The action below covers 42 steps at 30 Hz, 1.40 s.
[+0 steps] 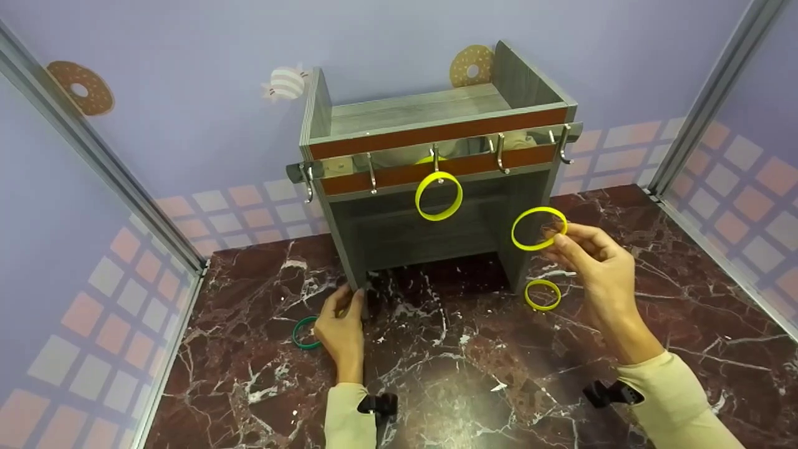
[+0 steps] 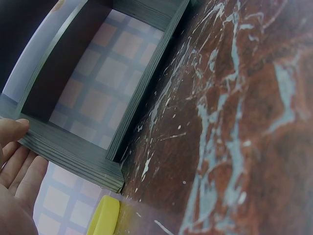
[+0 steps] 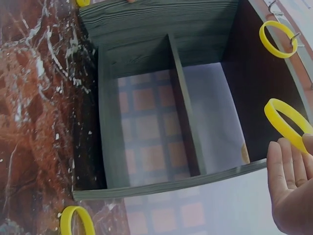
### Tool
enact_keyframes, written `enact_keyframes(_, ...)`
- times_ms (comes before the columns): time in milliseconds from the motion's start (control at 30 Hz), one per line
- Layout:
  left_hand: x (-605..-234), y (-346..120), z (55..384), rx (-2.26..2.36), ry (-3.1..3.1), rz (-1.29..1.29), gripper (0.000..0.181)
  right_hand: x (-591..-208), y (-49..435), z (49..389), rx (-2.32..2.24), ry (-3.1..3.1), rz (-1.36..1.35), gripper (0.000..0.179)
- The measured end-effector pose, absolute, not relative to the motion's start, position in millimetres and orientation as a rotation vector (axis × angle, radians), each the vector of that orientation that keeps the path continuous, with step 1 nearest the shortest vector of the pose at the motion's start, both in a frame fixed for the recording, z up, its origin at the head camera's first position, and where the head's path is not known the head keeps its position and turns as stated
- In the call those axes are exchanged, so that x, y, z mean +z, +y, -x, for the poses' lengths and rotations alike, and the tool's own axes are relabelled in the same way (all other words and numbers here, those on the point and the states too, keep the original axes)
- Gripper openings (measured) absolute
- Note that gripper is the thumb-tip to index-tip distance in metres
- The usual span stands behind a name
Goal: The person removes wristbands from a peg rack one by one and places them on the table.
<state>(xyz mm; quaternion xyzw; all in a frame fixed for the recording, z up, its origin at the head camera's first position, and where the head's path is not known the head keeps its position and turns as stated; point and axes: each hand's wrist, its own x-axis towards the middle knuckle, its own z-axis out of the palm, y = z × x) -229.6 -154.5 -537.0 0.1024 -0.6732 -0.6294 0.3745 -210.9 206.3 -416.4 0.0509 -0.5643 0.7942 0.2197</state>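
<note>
My right hand [image 1: 601,268] pinches a yellow ring [image 1: 528,248] between thumb and fingers, in front of the right side of a grey wooden shelf [image 1: 411,106]. Low at the shelf's left side, my left hand [image 1: 341,330] grips the front edge of the side panel [image 2: 73,154], thumb on one face and fingers on the other. Another yellow ring [image 1: 460,204] hangs from the middle hook [image 1: 435,159] of the shelf's metal rail. Beside my left hand lies a ring [image 1: 297,337] that looks green in the head view.
A third yellow ring [image 1: 528,298] lies on the dark marbled table [image 1: 436,399] by the shelf's right foot. Several other hooks, such as the far right one [image 1: 564,144], jut from the rail. Patterned walls [image 1: 187,112] stand behind and at both sides.
</note>
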Motion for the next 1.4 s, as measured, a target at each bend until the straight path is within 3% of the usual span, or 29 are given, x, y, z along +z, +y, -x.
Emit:
enact_keyframes(333, -535.9, -151.9, 230.9, -1.586, -1.731, -0.288, 0.023, -428.3, 220.1, 209.0, 2.197, -1.582, -0.087, 0.029)
enact_keyframes(800, -500.5, -142.0, 209.3, -1.585, -1.751, -0.269, 0.021, -446.1, 237.7, 209.6, 2.193, -1.645, -0.007, 0.034)
enact_keyframes(1400, -500.4, -142.2, 209.6, -1.593, -1.745, -0.278, 0.020, -477.3, 256.4, 217.4, 2.254, -1.606, 0.127, 0.012)
